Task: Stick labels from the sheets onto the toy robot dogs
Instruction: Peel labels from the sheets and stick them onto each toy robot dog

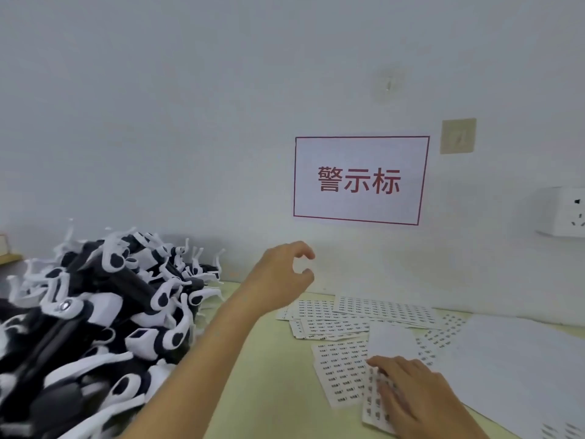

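Note:
A heap of black-and-white toy robot dogs (104, 315) fills the left of the table. Several sheets of small printed labels (357, 318) lie fanned across the middle and right. My left hand (281, 274) is raised above the table between the heap and the sheets, its fingers loosely curved with thumb and forefinger apart and nothing between them. My right hand (411, 394) lies low at the near right, its fingers resting flat on a label sheet (342, 369).
The pale yellow-green table (272, 375) meets a white wall. On the wall hang a red-bordered sign (361, 180), a beige plate (458, 136) and a white socket (566, 212). Blank white sheets (512, 365) lie at the far right.

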The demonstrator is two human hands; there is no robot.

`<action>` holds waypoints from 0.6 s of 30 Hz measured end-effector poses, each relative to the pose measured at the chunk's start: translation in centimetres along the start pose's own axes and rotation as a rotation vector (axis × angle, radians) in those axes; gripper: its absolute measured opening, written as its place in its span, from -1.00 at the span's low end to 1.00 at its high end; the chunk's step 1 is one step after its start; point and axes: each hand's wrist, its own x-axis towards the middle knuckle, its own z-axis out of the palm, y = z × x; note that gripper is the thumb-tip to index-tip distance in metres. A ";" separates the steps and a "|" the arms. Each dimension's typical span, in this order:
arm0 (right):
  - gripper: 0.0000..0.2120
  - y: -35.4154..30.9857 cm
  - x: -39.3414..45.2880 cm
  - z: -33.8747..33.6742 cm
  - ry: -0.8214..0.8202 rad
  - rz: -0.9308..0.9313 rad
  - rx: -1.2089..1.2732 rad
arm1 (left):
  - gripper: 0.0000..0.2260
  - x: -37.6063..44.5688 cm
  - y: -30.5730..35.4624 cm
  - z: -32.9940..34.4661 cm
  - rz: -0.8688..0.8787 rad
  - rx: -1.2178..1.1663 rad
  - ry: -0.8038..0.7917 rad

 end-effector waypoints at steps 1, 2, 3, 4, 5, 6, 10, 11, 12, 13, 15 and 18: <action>-0.64 -0.1 -0.1 0.0 0.001 0.000 -0.004 | -0.71 0.0 0.0 -1.5 -0.021 0.116 -0.004; -0.65 -0.1 -0.1 -0.1 0.003 -0.001 -0.006 | -0.67 0.0 -0.1 -2.8 -0.056 0.245 -0.002; -0.66 -0.1 -0.1 -0.1 0.004 -0.002 -0.010 | -0.64 0.0 -0.5 -4.1 -0.106 0.378 0.018; -0.66 -0.1 -0.1 -0.2 0.005 -0.004 -0.016 | -0.62 0.0 -1.0 -5.2 -0.173 0.497 0.055; -0.66 -0.1 -0.1 -0.2 0.005 -0.006 -0.021 | -0.61 0.0 -1.7 -6.3 -0.255 0.584 0.098; -0.67 -0.1 -0.1 -0.3 0.006 -0.007 -0.025 | -0.61 -0.1 -2.5 -7.2 -0.339 0.631 0.131; -0.71 -0.3 -0.2 -0.3 0.008 -0.020 -0.019 | -0.60 -1.2 -5.9 -7.5 -0.541 0.618 -0.073; -0.72 -0.3 -0.2 -0.3 0.010 -0.021 -0.019 | -0.59 -1.5 -6.3 -6.7 -0.567 0.641 -0.155; -0.73 -0.3 -0.2 -0.3 0.010 -0.019 -0.019 | -0.60 -1.6 -6.5 -5.8 -0.582 0.694 -0.188; -0.73 -0.3 -0.2 -0.3 0.010 -0.018 -0.018 | -0.61 -1.6 -6.6 -5.0 -0.587 0.758 -0.173; -0.73 -0.2 -0.2 -0.3 0.013 -0.022 -0.016 | -0.58 -1.4 -6.7 -3.8 -0.583 0.837 -0.084; -0.74 -0.2 -0.2 -0.3 0.013 -0.026 -0.017 | -0.56 -1.3 -6.9 -3.5 -0.576 0.821 0.000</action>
